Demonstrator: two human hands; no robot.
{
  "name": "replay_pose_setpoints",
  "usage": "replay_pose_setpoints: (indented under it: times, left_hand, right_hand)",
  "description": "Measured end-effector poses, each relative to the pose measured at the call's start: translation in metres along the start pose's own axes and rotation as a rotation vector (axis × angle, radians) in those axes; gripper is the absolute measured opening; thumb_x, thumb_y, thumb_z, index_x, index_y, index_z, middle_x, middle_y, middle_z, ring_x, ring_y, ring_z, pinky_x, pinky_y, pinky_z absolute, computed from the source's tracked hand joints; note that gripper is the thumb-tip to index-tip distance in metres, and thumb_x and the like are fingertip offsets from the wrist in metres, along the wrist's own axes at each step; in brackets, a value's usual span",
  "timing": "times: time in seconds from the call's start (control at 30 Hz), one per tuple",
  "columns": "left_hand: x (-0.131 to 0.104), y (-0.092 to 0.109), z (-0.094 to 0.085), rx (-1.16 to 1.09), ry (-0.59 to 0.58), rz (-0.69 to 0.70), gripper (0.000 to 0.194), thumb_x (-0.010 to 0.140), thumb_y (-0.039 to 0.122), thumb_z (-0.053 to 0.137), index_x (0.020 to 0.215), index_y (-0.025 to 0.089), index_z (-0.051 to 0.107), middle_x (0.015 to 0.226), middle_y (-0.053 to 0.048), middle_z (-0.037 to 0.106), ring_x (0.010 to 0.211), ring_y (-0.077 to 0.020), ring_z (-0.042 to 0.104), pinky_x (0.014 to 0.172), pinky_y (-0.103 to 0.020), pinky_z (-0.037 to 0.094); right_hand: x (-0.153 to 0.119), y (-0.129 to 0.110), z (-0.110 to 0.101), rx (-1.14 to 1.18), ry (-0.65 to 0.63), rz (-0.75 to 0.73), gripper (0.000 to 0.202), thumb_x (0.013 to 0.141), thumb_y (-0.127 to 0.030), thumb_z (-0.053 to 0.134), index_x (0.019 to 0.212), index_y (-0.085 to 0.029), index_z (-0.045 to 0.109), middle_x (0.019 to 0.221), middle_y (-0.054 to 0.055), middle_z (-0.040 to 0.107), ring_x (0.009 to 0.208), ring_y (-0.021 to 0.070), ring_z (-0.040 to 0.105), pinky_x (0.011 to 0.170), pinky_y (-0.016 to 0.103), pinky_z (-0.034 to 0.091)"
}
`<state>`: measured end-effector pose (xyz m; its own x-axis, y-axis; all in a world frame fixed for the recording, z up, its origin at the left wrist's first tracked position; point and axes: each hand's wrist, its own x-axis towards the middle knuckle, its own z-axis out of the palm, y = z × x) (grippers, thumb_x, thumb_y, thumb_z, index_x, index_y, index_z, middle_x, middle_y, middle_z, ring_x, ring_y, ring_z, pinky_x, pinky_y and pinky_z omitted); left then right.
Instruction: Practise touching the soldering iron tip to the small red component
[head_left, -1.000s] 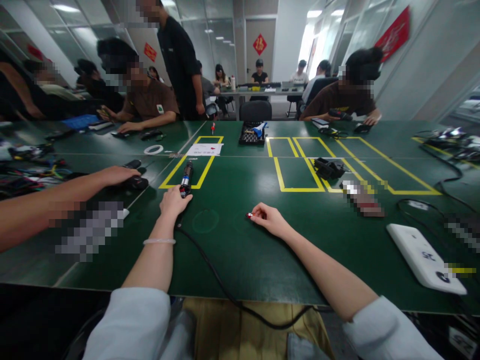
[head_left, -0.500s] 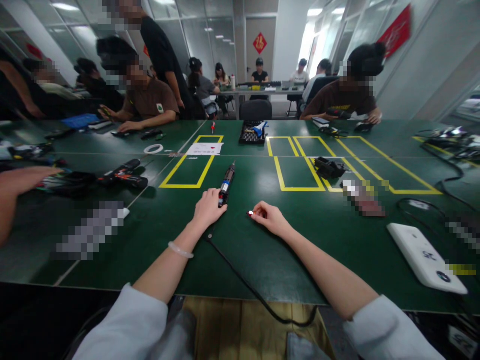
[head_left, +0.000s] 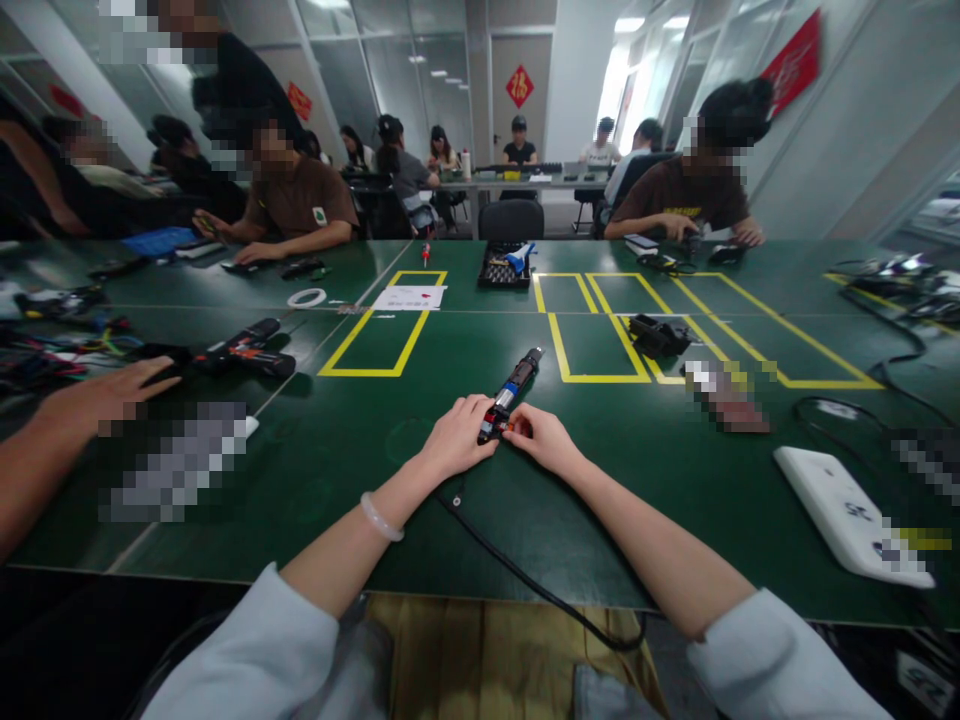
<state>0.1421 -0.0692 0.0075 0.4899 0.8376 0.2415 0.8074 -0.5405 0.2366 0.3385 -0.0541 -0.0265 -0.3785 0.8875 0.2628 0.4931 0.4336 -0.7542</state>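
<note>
My left hand (head_left: 461, 435) is wrapped round the rear of a slim black electric screwdriver (head_left: 512, 390) with a blue and silver band. The screwdriver slants over the green table, its tip towards the far right. Close against its rear end, my right hand (head_left: 546, 440) has thumb and fingers pinched together. A small red piece shows at those fingertips, partly hidden, and I cannot tell whether it touches the screwdriver. From beneath my left wrist a black cable (head_left: 517, 570) runs over the table's front edge.
A co-worker's hand (head_left: 112, 395) reaches in from the left, near a black and orange power drill (head_left: 251, 348). A white power bank-like box (head_left: 844, 510) lies at right. Farther off are a black bracket-like part (head_left: 660, 337), a bit case (head_left: 504, 272) and a paper sheet (head_left: 405, 298).
My left hand has brought the screwdriver right and nearer, tilting it more to the right, so its rear meets my right hand's fingertips. The co-worker's hand at left has reached farther in.
</note>
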Motion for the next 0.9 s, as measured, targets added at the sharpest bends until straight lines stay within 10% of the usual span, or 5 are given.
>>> replay_pose_setpoints:
  times: [0.9]
  left_hand:
    - [0.009, 0.008, 0.012, 0.161, -0.001, -0.050, 0.059, 0.090, 0.042, 0.052, 0.142, 0.021, 0.037, 0.121, -0.012, 0.052, 0.104, -0.0263, 0.052, 0.084, -0.036, 0.045]
  right_hand:
    - [-0.004, -0.011, -0.006, -0.019, -0.008, -0.189, 0.009, 0.090, -0.023, 0.053, 0.090, -0.020, 0.061, 0.090, 0.005, 0.064, 0.078, 0.0170, 0.056, 0.073, 0.028, 0.042]
